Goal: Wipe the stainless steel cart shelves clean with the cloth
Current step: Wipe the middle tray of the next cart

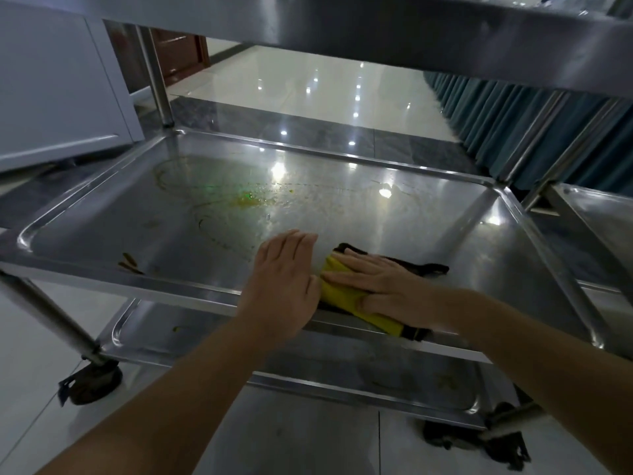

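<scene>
Head view: right hand (383,286), fingers (356,260) flat, presses cloth (339,293); left hand (284,269) lies open beside it. Yellow spill (248,200) beyond cloth on middle shelf (445,217) lies unwiped.

Three steel shelves on this cart: top shelf (445,29), middle shelf (428,228), bottom shelf (342,365). Two grips at the middle one, left grip (284,279) and right grip (376,282), and just one cloth (337,293), yellow and dark. One yellow puddle (248,200) out there, one brown smear (130,264) near the front left corner. Down below, two caster wheels in view: left wheel (96,382), right wheel (496,437).
</scene>
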`<state>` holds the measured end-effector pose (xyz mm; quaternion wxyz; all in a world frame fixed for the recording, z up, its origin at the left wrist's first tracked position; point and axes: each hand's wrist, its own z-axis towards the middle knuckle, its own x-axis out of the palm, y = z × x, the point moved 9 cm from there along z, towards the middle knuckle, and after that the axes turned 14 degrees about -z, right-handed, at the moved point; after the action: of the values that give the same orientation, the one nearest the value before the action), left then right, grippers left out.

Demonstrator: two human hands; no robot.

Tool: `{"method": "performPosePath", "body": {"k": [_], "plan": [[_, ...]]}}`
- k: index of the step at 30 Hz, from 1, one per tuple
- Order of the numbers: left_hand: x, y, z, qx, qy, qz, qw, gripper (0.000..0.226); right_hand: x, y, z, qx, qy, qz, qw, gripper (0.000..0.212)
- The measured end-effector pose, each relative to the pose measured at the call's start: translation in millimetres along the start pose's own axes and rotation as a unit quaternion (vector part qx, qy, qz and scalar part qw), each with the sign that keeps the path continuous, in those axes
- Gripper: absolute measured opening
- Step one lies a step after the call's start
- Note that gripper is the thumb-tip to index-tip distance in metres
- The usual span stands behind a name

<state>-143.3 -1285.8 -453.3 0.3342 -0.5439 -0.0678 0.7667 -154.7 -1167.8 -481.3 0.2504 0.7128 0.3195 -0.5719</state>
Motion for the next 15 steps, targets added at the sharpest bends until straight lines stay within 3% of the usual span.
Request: {"method": "performPosePath", "body": {"k": [2,8,11,15], "plan": [[-0.3,1.9,-0.2,-0.007,-0.009,-0.014,1.000,0.057,-2.3,-20.3,18.7,0.016,-0.003,-0.036,0.999,0.059],[-28.9,18.2,-7.7,-0.068,-0.057,-0.115,0.989,0.060,-27.4,-107.3,82.5,0.147,-0.034,-0.003,0.989,0.054],[-59.5,37.8,-35.1,-0.074,-0.083,-0.054,0.992,0.056,-33.1,-139.4,106.6,0.199,-0.035,0.002,0.979,0.053],[-73.7,70.9,-71.3,-0.099,-0.046,0.031,0.994,0.055,-32.8,-139.6,116.2,0.203,-0.031,0.005,0.979,0.053]]}}
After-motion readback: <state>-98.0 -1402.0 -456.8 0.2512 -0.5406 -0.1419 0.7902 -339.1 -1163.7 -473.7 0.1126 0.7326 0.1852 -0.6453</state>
